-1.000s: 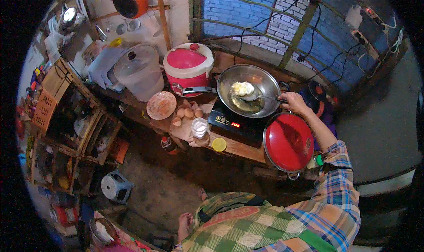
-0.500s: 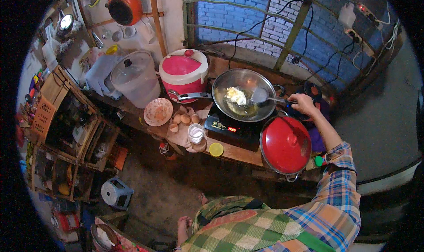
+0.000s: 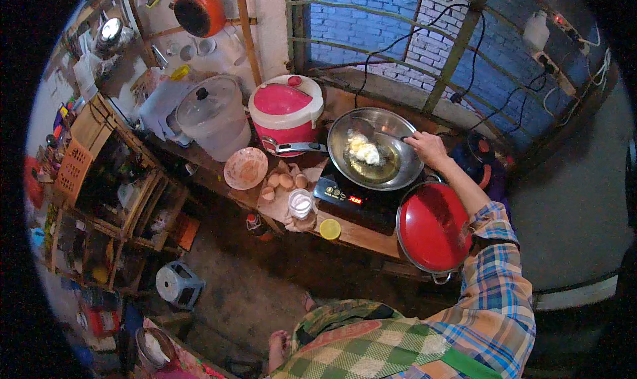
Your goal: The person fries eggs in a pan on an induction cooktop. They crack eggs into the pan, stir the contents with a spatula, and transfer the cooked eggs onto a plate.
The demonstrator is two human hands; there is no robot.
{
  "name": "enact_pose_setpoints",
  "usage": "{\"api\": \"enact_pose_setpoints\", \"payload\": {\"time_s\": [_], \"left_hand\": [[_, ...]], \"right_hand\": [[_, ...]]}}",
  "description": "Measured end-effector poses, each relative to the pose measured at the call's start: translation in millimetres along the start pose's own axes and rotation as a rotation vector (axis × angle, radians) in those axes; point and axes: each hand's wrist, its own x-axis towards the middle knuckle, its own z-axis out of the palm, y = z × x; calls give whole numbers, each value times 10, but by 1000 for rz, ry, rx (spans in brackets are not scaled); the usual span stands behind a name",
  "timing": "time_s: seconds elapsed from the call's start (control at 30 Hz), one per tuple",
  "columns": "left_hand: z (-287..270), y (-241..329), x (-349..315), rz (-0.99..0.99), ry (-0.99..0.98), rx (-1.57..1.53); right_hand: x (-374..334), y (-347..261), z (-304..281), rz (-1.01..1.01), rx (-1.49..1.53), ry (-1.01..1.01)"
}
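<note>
My right hand (image 3: 428,148) is closed around the handle of a spatula (image 3: 363,129) over the far right side of a steel frying pan (image 3: 411,170). The spatula's grey blade is blurred at the far edge of a frying egg (image 3: 365,151), white with a yellowish part, lying in oil. The pan rests on a black induction cooker (image 3: 355,210) with a lit red display, its handle pointing left. Low by the apron hangs my left hand (image 3: 279,344), away from the counter; its fingers are too small and dark to read.
A red-lidded pot (image 3: 431,223) stands right of the cooker. To the left are a pink rice cooker (image 3: 285,113), a plate (image 3: 245,168), several eggs (image 3: 285,180), a jar of white stuff (image 3: 300,204) and a yellow lid (image 3: 330,229). A stool (image 3: 179,285) stands on the floor.
My right hand has moved left and slightly away from me, bringing the spatula blade from the egg's right to its far side. The whole view has shifted a little.
</note>
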Motion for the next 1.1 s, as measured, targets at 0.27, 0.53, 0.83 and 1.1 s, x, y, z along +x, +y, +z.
{"api": "enact_pose_setpoints", "payload": {"time_s": [0.27,0.53,0.83,1.1], "left_hand": [[-48,-326,59,626,-208,366],[38,-47,157,119,-111,212],[46,192,346,89,-236,-17],[116,297,120,20,22,352]], "right_hand": [[-245,-6,-348,-72,-14,97],[-737,368,-1054,413,322,-232],[-1065,70,-730,503,597,-422],[-1050,-354,84,653,690,-226]]}}
